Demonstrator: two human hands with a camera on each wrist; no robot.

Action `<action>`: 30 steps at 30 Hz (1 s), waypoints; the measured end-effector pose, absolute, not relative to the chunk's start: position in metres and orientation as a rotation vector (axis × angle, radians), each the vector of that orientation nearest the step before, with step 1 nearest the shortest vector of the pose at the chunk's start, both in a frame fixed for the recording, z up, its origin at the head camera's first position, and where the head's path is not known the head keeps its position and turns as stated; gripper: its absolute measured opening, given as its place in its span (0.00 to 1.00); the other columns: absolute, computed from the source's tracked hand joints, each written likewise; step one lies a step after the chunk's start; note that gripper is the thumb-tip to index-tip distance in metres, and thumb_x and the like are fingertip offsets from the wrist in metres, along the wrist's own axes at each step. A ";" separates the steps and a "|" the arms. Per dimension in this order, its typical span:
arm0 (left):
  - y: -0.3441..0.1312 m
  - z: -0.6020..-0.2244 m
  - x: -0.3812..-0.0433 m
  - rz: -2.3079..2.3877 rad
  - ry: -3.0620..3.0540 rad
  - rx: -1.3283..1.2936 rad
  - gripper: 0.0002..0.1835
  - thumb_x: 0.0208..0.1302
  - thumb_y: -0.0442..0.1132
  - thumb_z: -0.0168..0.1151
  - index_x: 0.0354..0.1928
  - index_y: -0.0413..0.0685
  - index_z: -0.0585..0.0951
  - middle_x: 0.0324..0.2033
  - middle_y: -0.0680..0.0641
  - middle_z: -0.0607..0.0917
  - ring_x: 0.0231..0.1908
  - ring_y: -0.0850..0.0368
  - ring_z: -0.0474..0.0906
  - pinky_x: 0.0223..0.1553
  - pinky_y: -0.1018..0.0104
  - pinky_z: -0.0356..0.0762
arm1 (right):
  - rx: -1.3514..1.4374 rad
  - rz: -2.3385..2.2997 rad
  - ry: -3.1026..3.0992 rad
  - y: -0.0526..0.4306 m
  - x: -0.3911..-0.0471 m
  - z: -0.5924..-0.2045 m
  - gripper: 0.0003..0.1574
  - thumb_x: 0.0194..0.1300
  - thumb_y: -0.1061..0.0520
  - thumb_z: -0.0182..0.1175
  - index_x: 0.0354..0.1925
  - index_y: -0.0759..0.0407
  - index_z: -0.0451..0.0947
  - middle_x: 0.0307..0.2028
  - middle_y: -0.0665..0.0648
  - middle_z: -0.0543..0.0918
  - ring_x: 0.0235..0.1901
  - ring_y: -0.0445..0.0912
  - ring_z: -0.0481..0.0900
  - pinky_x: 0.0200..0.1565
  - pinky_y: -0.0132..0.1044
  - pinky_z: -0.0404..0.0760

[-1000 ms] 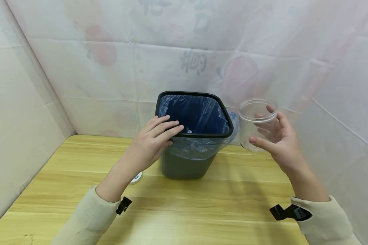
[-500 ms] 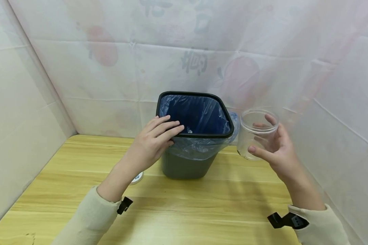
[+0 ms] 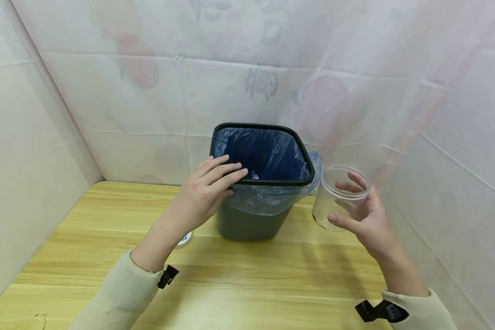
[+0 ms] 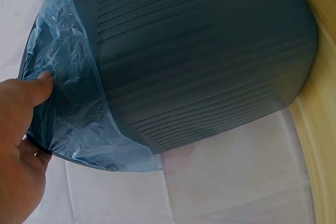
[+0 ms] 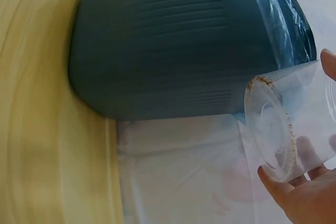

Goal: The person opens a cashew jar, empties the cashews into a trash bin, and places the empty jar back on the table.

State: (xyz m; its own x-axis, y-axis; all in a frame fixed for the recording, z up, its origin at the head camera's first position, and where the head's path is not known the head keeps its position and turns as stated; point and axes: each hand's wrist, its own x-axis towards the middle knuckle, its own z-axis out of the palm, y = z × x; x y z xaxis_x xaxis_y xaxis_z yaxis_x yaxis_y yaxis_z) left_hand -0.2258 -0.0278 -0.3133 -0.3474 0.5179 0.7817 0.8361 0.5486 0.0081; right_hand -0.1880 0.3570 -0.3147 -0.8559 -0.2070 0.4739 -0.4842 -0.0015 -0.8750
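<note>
A dark grey trash can [image 3: 247, 227] stands upright on the table, lined with a translucent blue bag [image 3: 264, 204] folded over its rim. My left hand [image 3: 204, 185] grips the near left of that rim; the left wrist view has the thumb pressing the bag outside, with the fingers over the rim. Right of the can, my right hand [image 3: 373, 224] holds a clear plastic jar [image 3: 326, 204] off the table, slightly tilted, its mouth uncovered. Brown crumbs [image 5: 291, 135] line the jar's bottom edge in the right wrist view. A small whitish bit [image 3: 254, 176] shows inside the can.
A round white lid [image 3: 184, 239] lies on the wooden table [image 3: 247, 284], partly hidden by the left forearm. Printed fabric [image 3: 231, 82] hangs close behind the can, with pale walls at both sides.
My right hand has lowered the jar toward the table and drawn it slightly nearer and to the left. The left hand and the trash can have stayed in place.
</note>
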 end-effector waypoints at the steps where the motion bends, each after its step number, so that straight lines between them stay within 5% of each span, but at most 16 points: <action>1: -0.028 -0.313 -0.226 -0.535 -2.026 -1.089 0.29 0.65 0.33 0.67 0.68 0.52 0.75 0.63 0.47 0.78 0.71 0.46 0.64 0.71 0.43 0.59 | 0.726 1.943 -2.071 0.357 -0.188 -0.317 0.61 0.49 0.87 0.60 0.75 0.58 0.52 0.61 0.62 0.69 0.62 0.46 0.75 0.63 0.31 0.73; 30: -0.026 -0.312 -0.227 -0.529 -2.028 -1.087 0.30 0.65 0.33 0.67 0.69 0.53 0.75 0.63 0.47 0.78 0.71 0.47 0.64 0.72 0.44 0.59 | 0.546 1.949 -2.209 0.369 -0.171 -0.380 0.62 0.53 0.82 0.63 0.76 0.55 0.47 0.65 0.63 0.66 0.63 0.40 0.72 0.62 0.27 0.72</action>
State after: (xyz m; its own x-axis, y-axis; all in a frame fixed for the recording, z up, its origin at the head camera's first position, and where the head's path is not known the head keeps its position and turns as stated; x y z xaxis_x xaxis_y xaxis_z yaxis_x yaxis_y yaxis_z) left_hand -0.2268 -0.0260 -0.3121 -0.3483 0.5189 0.7807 0.8340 0.5518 0.0053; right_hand -0.1707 0.3693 -0.3804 -0.9233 -0.1731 0.3428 -0.3617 0.0918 -0.9278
